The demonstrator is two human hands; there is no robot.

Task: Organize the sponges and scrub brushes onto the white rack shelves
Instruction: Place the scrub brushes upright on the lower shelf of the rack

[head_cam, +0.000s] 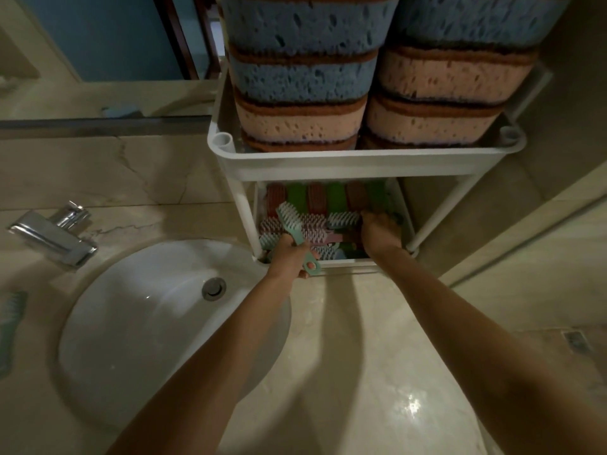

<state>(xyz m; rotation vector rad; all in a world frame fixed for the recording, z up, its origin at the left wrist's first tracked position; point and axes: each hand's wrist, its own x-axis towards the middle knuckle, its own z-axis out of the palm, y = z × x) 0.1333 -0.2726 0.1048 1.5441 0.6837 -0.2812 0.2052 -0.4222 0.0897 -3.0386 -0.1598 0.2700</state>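
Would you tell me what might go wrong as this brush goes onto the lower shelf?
The lower shelf is crowded with brushes, so the teal brush in the left hand may not seat and could slide off toward the sink. The tall sponge stacks above could topple if the rack is bumped.

Your two arms show bare from the lower edge of the view up to the wrists; the wide lens draws them long and tapering, broad near you and narrow at the far end; your left hand (289, 254) and right hand (381, 231) are bare too; your fingers (374, 220) look small and dim, their detail too blurred to tell.
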